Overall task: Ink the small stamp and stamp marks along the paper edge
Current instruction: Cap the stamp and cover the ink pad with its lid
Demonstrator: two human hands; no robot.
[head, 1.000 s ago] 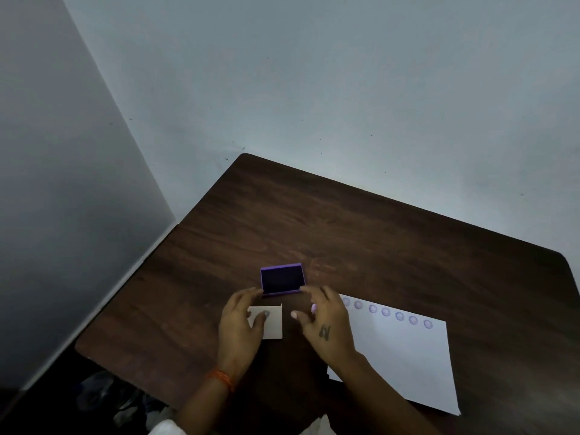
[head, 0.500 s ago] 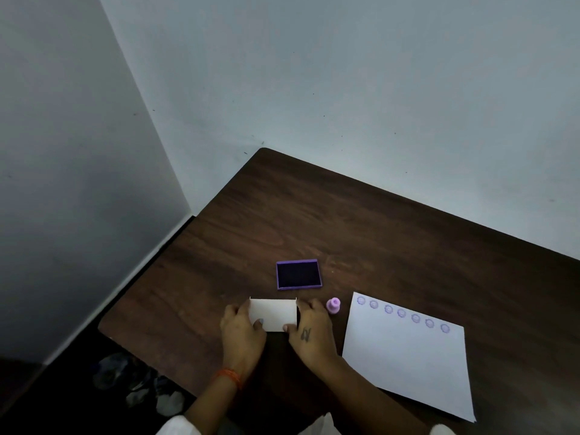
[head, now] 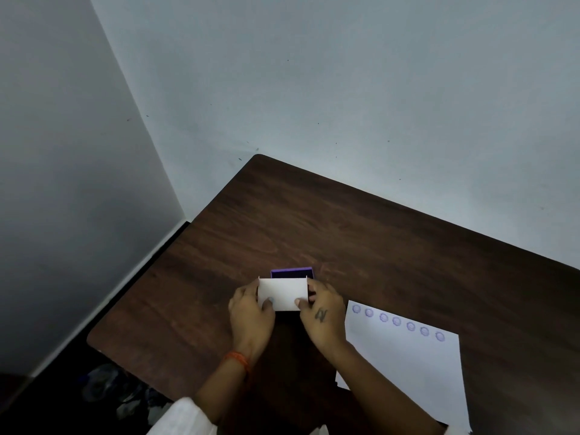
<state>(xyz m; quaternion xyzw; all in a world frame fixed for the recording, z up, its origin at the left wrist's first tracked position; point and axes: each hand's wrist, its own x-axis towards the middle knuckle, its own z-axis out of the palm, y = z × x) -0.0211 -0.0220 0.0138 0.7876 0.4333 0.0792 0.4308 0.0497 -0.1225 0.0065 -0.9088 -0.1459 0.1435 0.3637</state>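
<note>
A white lid is held between my left hand and my right hand, one at each end. It hangs tilted just in front of the purple ink pad, covering most of it; only the pad's far rim shows. The white paper lies to the right with a row of several purple round marks along its top edge. The small pink stamp is hidden, apparently behind my right hand.
The dark wooden table sits in a corner between two pale walls. Its left edge drops to the floor, where some dark clutter lies. A white sleeve shows at the bottom.
Both hands have lifted the white lid off the table and carried it away from me over the ink pad. The stamp, visible half a second ago, is now out of sight.
</note>
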